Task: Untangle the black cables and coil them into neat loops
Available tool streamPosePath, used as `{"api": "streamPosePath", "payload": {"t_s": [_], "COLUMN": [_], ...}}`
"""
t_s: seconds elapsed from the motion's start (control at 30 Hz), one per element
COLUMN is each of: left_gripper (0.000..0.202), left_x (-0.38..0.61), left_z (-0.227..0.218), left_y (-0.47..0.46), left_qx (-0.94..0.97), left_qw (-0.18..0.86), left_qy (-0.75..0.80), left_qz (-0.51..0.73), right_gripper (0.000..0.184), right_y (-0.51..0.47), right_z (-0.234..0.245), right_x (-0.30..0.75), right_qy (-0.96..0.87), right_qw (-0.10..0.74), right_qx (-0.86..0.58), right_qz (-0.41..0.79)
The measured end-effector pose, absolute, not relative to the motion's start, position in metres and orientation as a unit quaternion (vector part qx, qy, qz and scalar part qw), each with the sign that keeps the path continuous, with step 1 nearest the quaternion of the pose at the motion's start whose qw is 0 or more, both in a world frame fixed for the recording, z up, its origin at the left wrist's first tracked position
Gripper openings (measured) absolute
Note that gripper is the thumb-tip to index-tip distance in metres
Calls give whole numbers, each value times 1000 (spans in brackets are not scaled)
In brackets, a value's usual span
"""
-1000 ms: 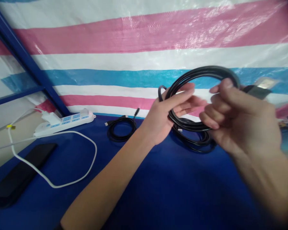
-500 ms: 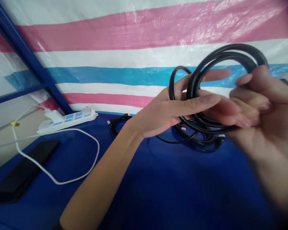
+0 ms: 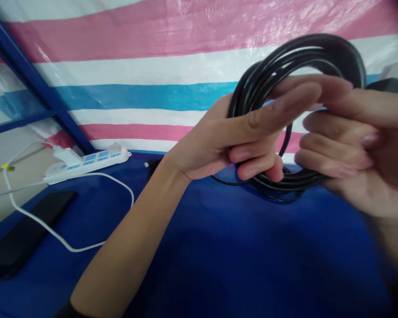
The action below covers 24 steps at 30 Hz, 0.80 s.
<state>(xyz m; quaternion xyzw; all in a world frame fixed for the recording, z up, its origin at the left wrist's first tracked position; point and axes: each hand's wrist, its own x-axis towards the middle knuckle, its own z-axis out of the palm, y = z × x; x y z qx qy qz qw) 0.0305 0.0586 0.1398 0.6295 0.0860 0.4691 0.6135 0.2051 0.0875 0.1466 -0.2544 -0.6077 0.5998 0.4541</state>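
A black cable (image 3: pixel 252 84), wound into a coil of several loops, is held up between my two hands. My left hand (image 3: pixel 232 132) reaches through from the left, its thumb and fingers closed round the left side of the loops. On the right side, my right hand (image 3: pixel 348 137) has its fingers curled over the coil. A dark, blurred cable end (image 3: pixel 388 85) sticks out above my right hand at the right edge. Behind and below the coil, another black cable (image 3: pixel 281 198) rests on the blue table (image 3: pixel 219 247), mostly hidden.
At left, a white power strip (image 3: pixel 93 163) has a white plug (image 3: pixel 68 157) and a white cord (image 3: pixel 53 229) looping over the table. A flat black object (image 3: pixel 29 234) lies nearby. A small cable connector (image 3: pixel 149 164) shows behind my left forearm. Striped plastic sheeting (image 3: pixel 135 97) hangs behind.
The loops are gathered into a thicker, rounder bundle and sit slightly higher. My left hand's outstretched fingers have curled round them. The view has shifted a little.
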Motion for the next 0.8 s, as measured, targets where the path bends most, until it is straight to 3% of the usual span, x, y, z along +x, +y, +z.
{"api": "streamPosePath", "payload": {"t_s": [0.17,0.3,0.43,0.53,0.67,0.8], "left_gripper": [32,32,46,61,46,34], "left_x": [29,25,24,27,36,51], "left_z": [151,154,151,149,149,151], "left_y": [60,60,60,56,48,44], "left_qx": [580,625,679,713,753,756], "left_qw": [628,591,527,424,259,208], "left_qy": [231,335,377,417,432,431], "left_qz": [466,384,345,370,424,447], "right_gripper": [29,27,37,39,24,24], "right_y": [84,83,78,74,76,77], "right_z": [149,145,144,145,144,147], "right_x": [205,198,198,197,198,202], "right_qy": [-621,-653,-707,-752,-803,-829], "right_qw": [395,340,321,334,348,317], "right_qx": [-270,-290,-324,-344,-338,-355], "right_qz": [621,612,541,452,346,295]}}
